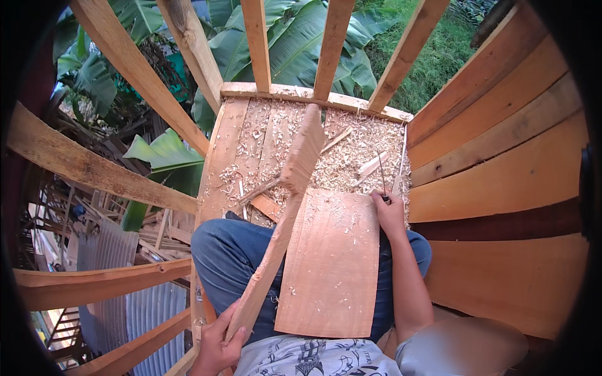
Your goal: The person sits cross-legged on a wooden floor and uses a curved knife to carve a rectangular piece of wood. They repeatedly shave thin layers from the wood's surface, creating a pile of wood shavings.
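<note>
My left hand (pixel 219 341), at the lower left, is closed around the near end of a long shaped wooden piece (pixel 269 250). That piece is tilted on its edge and reaches up and away, with a step in its outline partway along and a wider far end. Across my lap lies a flat rectangular wooden board (pixel 329 269), sprinkled with a few shavings. My right hand (pixel 390 212) is closed on the dark handle of a thin-bladed tool (pixel 380 169) at the board's far right corner. Its slim blade points away from me, apart from the shaped piece.
Curled wood shavings (pixel 357 147) and offcuts (pixel 374 164) cover the plank floor (pixel 232 135) ahead. Slatted wooden rails (pixel 106 163) stand at the left and front; a plank wall (pixel 501 169) rises at right. Beyond are banana leaves (pixel 295 47) and corrugated sheets (pixel 153 313).
</note>
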Motion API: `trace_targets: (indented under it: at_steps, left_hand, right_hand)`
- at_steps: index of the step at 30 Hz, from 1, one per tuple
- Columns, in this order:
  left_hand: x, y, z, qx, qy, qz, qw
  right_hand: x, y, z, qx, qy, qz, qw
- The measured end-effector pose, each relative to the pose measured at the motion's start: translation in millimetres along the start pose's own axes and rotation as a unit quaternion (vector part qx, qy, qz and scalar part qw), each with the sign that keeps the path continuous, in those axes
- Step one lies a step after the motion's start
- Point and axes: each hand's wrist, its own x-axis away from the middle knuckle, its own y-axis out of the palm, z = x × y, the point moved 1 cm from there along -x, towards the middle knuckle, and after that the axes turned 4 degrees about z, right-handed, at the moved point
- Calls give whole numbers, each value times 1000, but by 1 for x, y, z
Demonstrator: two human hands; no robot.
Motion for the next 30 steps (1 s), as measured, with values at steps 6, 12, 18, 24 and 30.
trace_targets:
  at_steps: [6,12,18,24,30]
  left_hand:
    - [7,5,21,36,47,64,996]
    - [24,-1,50,-9,77,45,996]
    - [41,13,44,-141,236,33,961]
    - [52,35,17,-128,231,-35,964]
    - [48,55,10,-155,213,-113,958]
  right_hand:
    - [20,7,-21,-20,-43,64,997]
    - [63,13,-50,-101,-86,66,989]
    - [79,-11,-69,-79,-89,58,991]
    - [81,-42,-65,-118,-25,-17,993]
    - [91,-61,-75,-363,29,-9,931]
